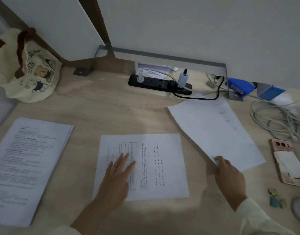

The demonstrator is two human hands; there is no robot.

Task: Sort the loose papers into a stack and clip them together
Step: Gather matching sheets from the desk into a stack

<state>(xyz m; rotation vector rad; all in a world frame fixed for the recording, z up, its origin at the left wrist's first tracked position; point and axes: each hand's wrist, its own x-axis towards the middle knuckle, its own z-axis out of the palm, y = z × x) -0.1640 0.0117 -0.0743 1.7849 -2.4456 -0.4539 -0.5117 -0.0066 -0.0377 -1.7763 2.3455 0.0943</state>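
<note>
Pale wood worktop (112,107): my left hand (118,173) presses flat, fingers spread, on the printed sheet (162,167) at centre; my right hand (229,177) pinches the near edge of a second sheet (213,129); a paper stack (27,163) lies far left.

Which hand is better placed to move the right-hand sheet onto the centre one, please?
Probably the right hand: it holds the near corner of the tilted white paper sheet, while the left hand lies flat, steadying the printed white centre sheet.

Bear-print tote bag (27,70), black power strip (152,82), pink phone (282,147), white cables (284,116)
</note>
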